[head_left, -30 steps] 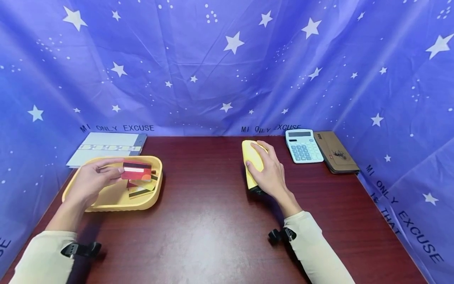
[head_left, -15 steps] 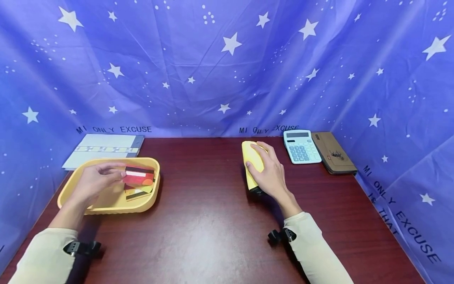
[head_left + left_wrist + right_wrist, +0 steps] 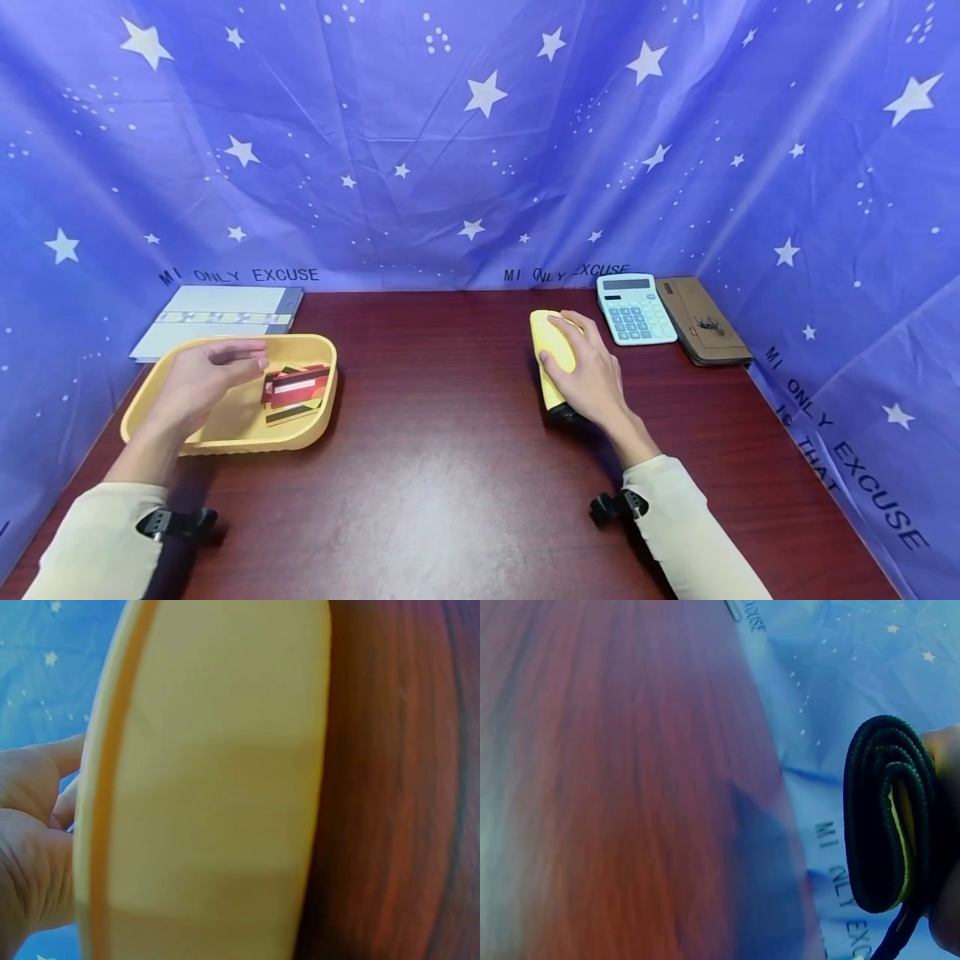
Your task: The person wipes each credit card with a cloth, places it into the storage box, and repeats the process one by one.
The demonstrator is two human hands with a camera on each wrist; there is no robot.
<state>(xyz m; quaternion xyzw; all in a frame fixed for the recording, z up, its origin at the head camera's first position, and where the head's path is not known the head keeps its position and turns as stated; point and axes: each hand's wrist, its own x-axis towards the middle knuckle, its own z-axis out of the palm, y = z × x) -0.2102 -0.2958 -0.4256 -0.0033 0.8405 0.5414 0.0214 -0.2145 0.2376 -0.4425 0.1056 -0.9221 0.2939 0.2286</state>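
Note:
My left hand (image 3: 198,383) hovers over the yellow plastic basket (image 3: 225,446), thumb and fingers bent loosely with nothing between them. Several bank cards (image 3: 296,408) lie in a pile at the basket's right end, a red one on top. In the left wrist view the basket's wall (image 3: 217,787) covers much of the hand (image 3: 34,840). My right hand (image 3: 588,371) grips a yellow folded item (image 3: 553,354) with a dark end, held just above the table. From the right wrist, its end shows as rolled dark layers (image 3: 874,825) with yellow inside; the exact kind is unclear.
A white notebook (image 3: 217,312) lies behind the basket. At the back right are a light-blue calculator (image 3: 636,308) and a brown wallet or case (image 3: 701,321). Blue star-printed cloth (image 3: 420,150) borders the dark red wooden table (image 3: 420,500).
My left hand has lowered the red card into the basket and let it go onto the pile. My right hand, with the yellow folded item, has moved slightly right and toward me.

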